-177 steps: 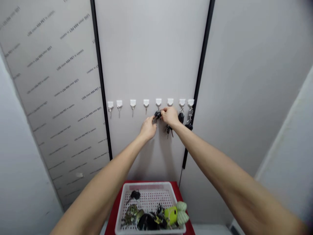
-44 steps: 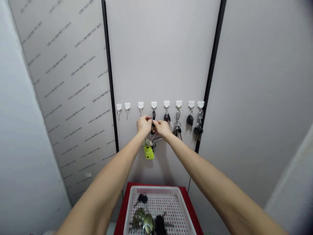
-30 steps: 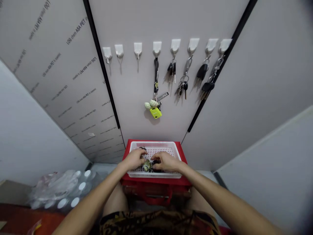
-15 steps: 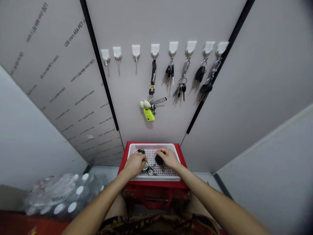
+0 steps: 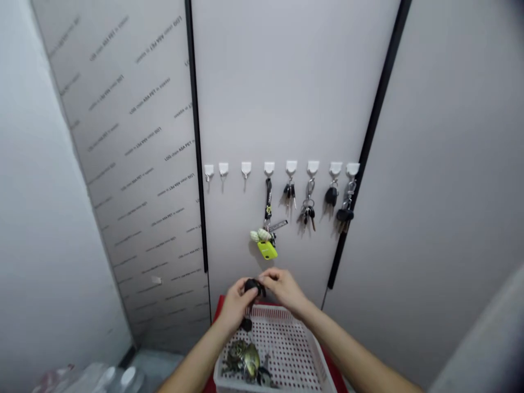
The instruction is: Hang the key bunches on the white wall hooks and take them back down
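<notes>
My left hand (image 5: 233, 307) is closed around a bunch of keys with a black fob (image 5: 254, 286), held above the back rim of a white perforated basket (image 5: 315, 349). My right hand (image 5: 284, 289) pinches the same bunch at its upper right side; the exact part between the fingertips is hidden. A smaller black piece (image 5: 246, 325) dangles below my left hand. Inside the basket, at the front left, lies a heap of other keys and trinkets (image 5: 245, 360), one of them a shiny gold-coloured piece.
Several white hooks run along the wall panel. Three on the left, such as this bare hook (image 5: 246, 168), carry nothing. A black lanyard with a lime-green tag (image 5: 267, 250) and several key bunches (image 5: 308, 213) hang on the others. Plastic-wrapped bottles (image 5: 118, 377) stand lower left.
Both hands have risen out of the basket, bringing the black-fobbed bunch up between them. The left hand now holds it too. The view has tilted upward, so the hooks appear lower.
</notes>
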Motion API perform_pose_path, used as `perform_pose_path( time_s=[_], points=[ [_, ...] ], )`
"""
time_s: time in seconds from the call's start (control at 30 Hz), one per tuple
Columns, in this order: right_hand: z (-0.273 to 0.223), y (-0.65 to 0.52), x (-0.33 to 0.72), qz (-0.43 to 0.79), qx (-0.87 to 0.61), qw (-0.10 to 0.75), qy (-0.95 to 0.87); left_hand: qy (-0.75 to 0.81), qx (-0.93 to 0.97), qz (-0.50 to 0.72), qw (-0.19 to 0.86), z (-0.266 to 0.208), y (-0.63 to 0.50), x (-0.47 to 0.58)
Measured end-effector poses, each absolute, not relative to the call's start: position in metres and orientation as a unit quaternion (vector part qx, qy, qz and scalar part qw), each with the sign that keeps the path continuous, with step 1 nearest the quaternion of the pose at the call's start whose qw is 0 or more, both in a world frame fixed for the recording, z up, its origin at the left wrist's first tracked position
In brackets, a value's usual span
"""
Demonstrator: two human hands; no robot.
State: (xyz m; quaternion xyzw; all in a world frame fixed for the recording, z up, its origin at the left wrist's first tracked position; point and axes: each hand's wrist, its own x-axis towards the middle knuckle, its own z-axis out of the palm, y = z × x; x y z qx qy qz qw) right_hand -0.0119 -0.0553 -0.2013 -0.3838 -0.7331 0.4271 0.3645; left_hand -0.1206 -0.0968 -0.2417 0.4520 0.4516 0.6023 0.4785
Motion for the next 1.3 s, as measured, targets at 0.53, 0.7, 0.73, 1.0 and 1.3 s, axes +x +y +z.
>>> perform_pose_path(
  time_s=[0.53, 0.7, 0.73, 1.0, 1.3],
  points=[
    [-0.016, 0.016, -0.088, 0.244, -0.347, 0.589, -0.687, 0.448, 0.459, 0.737, 0.213, -0.050, -0.025, -0.166],
    [-0.027, 0.025, -0.090, 0.178, -0.414, 0.516, -0.728, 0.542, 0.467, 0.674, 0.184, -0.064, -0.011, -0.174],
    [-0.032, 0.023, -0.088, 0.161, -0.411, 0.515, -0.735, 0.548, 0.472, 0.667, 0.182, -0.072, -0.013, -0.175],
    [-0.169, -0.038, -0.036, 0.175, -0.338, 0.404, -0.832, 0.563, 0.588, 0.536, 0.222, -0.209, -0.074, -0.169],
    [-0.311, -0.093, -0.012, 0.188, -0.402, 0.094, -0.891, 0.602, 0.737, 0.279, 0.127, -0.305, -0.128, -0.151]
  ],
)
